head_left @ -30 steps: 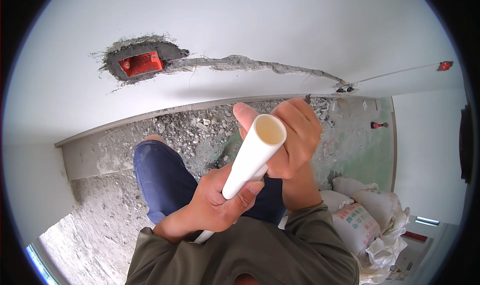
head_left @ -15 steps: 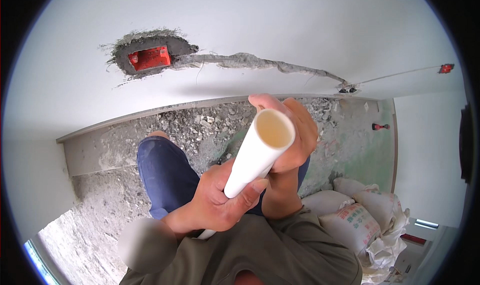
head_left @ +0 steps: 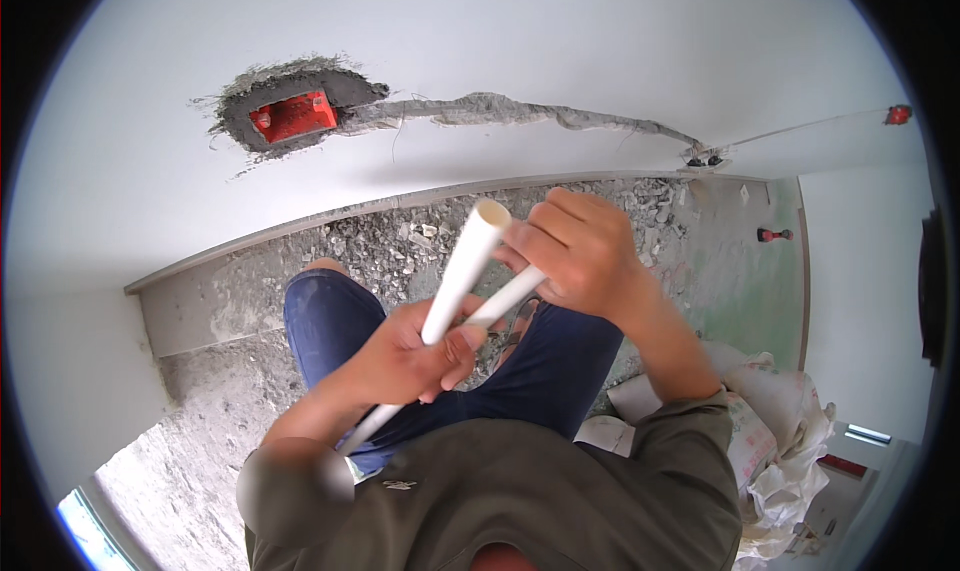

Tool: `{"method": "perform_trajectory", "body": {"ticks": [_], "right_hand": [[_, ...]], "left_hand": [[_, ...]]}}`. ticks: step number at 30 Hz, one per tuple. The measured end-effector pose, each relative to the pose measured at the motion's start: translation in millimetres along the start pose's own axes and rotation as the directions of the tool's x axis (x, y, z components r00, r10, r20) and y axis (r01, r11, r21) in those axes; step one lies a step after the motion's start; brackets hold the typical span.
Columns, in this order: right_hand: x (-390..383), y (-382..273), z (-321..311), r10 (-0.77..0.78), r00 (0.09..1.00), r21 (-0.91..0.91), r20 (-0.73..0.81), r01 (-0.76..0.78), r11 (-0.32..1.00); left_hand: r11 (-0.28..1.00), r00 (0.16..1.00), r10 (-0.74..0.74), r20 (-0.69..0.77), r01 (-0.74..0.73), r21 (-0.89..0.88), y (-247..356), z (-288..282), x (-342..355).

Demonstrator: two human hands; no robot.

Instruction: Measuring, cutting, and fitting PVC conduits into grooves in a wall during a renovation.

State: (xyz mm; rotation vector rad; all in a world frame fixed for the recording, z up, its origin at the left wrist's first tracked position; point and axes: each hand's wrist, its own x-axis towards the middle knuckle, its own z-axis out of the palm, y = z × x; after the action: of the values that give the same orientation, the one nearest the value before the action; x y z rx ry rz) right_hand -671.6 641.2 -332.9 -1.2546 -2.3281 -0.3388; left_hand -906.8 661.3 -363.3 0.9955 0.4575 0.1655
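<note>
My left hand (head_left: 418, 359) is wrapped round a white plastic pipe (head_left: 462, 276), whose open, hollow end points up toward me. A second white pipe (head_left: 508, 299), looking thinner, crosses it at the left hand. Its upper end goes into my right hand (head_left: 580, 256), whose fingers are bent around it. Below the left hand a white pipe length (head_left: 372, 426) runs down to the left; which of the two it belongs to, I cannot tell. The right fingertips are partly hidden and come close to the wider pipe's mouth.
Ahead, a red wall box (head_left: 295, 118) sits in rough mortar, with a chased groove (head_left: 500, 116) running right to wires. Rubble (head_left: 400, 236) lies along the wall base. A red and black tool (head_left: 774, 235) is on the floor at right. Filled sacks (head_left: 765, 421) stand near my right side.
The wider pipe has dropped away from me and tilted left. My right hand has come off its mouth and moved right; the thinner pipe now shows between both hands.
</note>
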Motion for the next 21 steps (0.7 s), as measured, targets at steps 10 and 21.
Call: {"method": "perform_trajectory", "body": {"ticks": [10, 21], "right_hand": [[-57, 58, -18, -0.016, 0.975, -0.089, 0.22, 0.037, 0.995], [-332, 127, 53, 0.665, 0.578, 0.148, 0.474, -0.796, 0.587]], "left_hand": [[0.827, 0.981, 0.027, -0.194, 0.087, 0.556, 12, -49, -41], [0.661, 0.732, 0.352, -0.583, 0.246, 0.708, 75, -122, -182]]}}
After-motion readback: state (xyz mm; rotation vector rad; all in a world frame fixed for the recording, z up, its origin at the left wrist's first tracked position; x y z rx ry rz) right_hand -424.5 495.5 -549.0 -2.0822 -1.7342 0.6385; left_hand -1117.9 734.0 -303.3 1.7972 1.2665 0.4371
